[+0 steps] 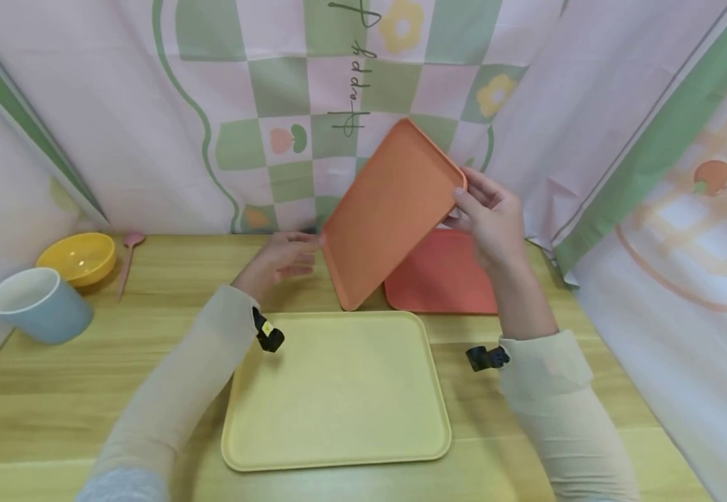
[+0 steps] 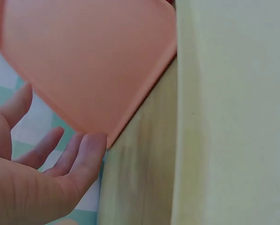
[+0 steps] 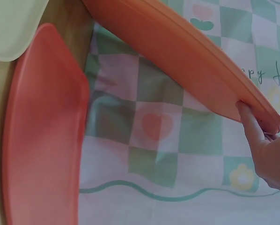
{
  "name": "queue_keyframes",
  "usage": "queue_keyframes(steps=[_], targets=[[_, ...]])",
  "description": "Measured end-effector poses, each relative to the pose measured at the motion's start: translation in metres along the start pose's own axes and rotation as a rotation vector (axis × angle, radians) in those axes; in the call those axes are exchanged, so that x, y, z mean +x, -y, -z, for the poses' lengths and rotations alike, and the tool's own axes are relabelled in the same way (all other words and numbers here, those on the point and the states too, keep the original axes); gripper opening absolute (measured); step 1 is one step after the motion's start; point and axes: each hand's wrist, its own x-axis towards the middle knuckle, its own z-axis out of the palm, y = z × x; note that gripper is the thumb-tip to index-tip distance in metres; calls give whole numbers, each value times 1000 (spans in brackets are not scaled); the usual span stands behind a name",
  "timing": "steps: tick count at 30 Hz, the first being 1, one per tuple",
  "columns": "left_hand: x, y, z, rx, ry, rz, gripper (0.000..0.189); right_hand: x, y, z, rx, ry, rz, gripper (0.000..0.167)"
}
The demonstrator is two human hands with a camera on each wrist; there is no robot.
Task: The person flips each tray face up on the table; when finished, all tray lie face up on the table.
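Observation:
An orange tray [image 1: 394, 209] is held up at a tilt behind the yellow tray, its lowest corner close over the table. My right hand [image 1: 491, 216] pinches its upper right corner, thumb on the inner face and fingers behind. In the right wrist view the right hand [image 3: 271, 145] grips that same corner from the underside. My left hand [image 1: 284, 258] is at the tray's left edge with fingers spread loosely. The left wrist view shows the left hand [image 2: 51, 168] with its fingertips right at the tray's lower corner, not curled round it.
A pale yellow tray [image 1: 338, 390] lies on the table in front. Behind the orange tray, a red tray [image 1: 445, 279] lies flat, partly covered. At left stand a blue cup [image 1: 49, 310], a yellow bowl [image 1: 81, 259] and a pink spoon [image 1: 127, 265]. A checkered curtain [image 1: 275, 84] hangs behind.

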Motion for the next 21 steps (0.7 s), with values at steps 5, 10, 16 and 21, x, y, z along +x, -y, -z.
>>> queue_keyframes(steps=[5, 10, 16, 21], targets=[[3, 5, -2, 39, 23, 7, 56, 2, -6, 8, 47, -17, 13, 45], [8, 12, -2, 122, 25, 13, 54, 5, -11, 15, 84, -85, -15, 41], [12, 20, -3, 140, 38, 25, 59, 7, -18, 23, 163, -149, -69, 41], [13, 22, -2, 94, 34, 29, 69, 8, -25, 30, 239, -159, -90, 33]])
